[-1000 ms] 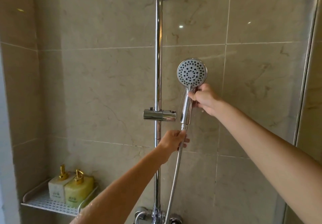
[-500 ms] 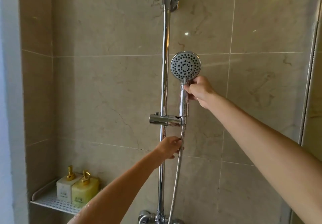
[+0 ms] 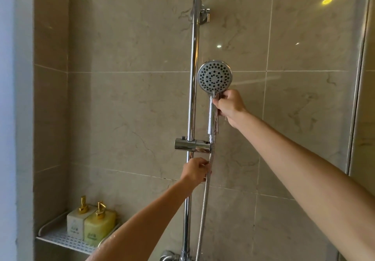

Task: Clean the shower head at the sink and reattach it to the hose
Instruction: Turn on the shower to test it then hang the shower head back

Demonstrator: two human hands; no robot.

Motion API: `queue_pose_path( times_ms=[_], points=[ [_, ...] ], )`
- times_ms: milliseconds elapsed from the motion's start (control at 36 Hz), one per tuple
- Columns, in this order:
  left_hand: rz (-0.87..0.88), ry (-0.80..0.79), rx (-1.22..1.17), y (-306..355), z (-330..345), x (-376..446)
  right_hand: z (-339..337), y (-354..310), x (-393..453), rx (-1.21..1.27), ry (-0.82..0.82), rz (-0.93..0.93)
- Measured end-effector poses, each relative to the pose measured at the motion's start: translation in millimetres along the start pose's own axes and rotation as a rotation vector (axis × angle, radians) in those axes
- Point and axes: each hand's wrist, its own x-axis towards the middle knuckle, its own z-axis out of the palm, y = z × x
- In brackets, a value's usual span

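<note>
The right hand (image 3: 230,106) reaches up with a long straight arm and grips the handle just under the round face of the shower head (image 3: 214,76), while the left hand (image 3: 195,170) reaches up lower down and pinches the hose (image 3: 205,200). The shower head stands upright, right of the shiny pole (image 3: 192,98), with its dotted gray face turned toward us. Its bottom end sits at the holder (image 3: 191,145) on the pole, and the hose hangs down from it.
</note>
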Motion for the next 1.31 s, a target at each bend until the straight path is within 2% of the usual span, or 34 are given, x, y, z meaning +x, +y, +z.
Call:
queue_pose_path(
  times_ms=[306,500,778,1056,1167,1306],
  points=[
    [0.01,0.076,0.031,1.5,-0.2,4.9,6.0,-2.4,5.1,0.063,-0.008,0.019],
    [-0.011,0.058,0.083,-12.2,0.4,3.0,13.8,4.7,-2.4,0.003,-0.052,0.018],
    [-0.051,0.054,0.104,-25.1,5.2,2.6,10.1,20.6,-21.5,0.086,-0.086,-0.029],
    [-0.053,0.029,0.117,-27.0,2.0,0.3,7.9,26.9,-33.7,-0.096,-0.07,-0.161],
    [-0.07,0.015,0.05,-33.5,-1.5,-2.5,5.4,25.9,-39.8,-0.079,-0.102,-0.157],
    [-0.17,-0.013,-0.18,-39.4,-3.5,-11.7,1.8,31.8,-49.7,0.021,-0.159,-0.04]
  ],
)
